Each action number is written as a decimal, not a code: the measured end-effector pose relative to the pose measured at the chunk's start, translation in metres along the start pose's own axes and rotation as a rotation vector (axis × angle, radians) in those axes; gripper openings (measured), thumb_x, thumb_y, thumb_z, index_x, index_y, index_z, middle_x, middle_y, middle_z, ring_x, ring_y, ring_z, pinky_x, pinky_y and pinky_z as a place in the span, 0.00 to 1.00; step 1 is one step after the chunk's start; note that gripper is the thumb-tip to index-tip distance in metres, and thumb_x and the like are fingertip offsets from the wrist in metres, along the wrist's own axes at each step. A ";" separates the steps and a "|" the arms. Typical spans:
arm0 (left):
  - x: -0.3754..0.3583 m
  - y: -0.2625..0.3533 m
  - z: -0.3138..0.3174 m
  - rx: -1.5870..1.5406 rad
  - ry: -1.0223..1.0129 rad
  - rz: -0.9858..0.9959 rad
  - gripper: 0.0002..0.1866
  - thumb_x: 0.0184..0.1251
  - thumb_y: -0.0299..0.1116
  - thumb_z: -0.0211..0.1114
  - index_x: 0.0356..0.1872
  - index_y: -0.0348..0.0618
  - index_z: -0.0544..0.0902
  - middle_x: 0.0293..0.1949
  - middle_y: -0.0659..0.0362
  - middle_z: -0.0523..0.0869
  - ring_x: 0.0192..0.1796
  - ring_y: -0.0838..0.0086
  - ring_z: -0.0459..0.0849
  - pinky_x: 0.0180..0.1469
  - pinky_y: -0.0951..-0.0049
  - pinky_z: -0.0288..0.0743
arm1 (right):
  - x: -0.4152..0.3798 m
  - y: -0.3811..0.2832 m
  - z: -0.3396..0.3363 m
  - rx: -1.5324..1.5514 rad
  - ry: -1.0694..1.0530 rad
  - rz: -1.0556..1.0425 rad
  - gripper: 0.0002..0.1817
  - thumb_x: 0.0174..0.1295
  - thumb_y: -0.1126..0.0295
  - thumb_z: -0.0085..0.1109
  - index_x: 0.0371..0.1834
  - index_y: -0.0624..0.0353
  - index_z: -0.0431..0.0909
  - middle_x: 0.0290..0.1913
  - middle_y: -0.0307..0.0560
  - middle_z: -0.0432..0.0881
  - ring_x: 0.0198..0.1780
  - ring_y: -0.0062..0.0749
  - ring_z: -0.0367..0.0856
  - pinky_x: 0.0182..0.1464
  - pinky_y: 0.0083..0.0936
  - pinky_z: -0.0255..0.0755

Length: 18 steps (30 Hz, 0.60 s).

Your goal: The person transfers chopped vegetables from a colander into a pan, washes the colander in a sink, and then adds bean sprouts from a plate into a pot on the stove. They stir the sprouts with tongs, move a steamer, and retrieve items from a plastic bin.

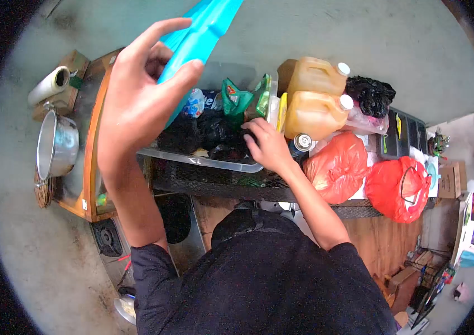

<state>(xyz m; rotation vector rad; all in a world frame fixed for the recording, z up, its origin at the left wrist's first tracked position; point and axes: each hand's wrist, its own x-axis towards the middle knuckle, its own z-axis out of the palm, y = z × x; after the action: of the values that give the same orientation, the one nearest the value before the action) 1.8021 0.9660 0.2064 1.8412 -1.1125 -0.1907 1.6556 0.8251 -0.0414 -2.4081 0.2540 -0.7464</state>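
Observation:
Raised at the upper left, my left hand (pixel 142 92) is closed on a bright blue plastic piece (pixel 200 42), with thumb and fingers on its sides. The blue piece runs out of view at the top. My right hand (pixel 267 145) rests inside the right end of a clear plastic bin (pixel 209 159), fingers bent and apart against black plastic bags (pixel 214 128). Whatever lies under those fingertips is hidden. Behind them in the bin stand green packets (pixel 238 100) and a blue-and-white packet (pixel 194 103).
Right of the bin are two jugs of yellowish liquid (pixel 318 114), a can (pixel 302 142), an orange-red bag (pixel 338 167) and a red bag (pixel 397 190). A wooden-framed cabinet (pixel 89 167) and metal pot (pixel 58 144) are at the left. Black mesh (pixel 220 181) runs below the bin.

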 end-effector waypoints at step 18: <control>0.010 0.043 -0.015 0.094 0.039 -0.121 0.26 0.53 0.27 0.66 0.55 0.27 0.74 0.22 0.61 0.75 0.25 0.82 0.70 0.29 0.78 0.62 | 0.057 0.014 0.197 0.078 -1.396 0.315 0.41 0.64 0.41 0.41 0.76 0.53 0.51 0.77 0.51 0.48 0.74 0.51 0.54 0.74 0.40 0.48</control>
<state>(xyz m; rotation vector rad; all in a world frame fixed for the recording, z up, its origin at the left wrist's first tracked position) 1.7897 0.9619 0.2514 1.9891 -0.9992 -0.1747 1.8145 0.8906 -0.1549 -2.1632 0.0037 1.0516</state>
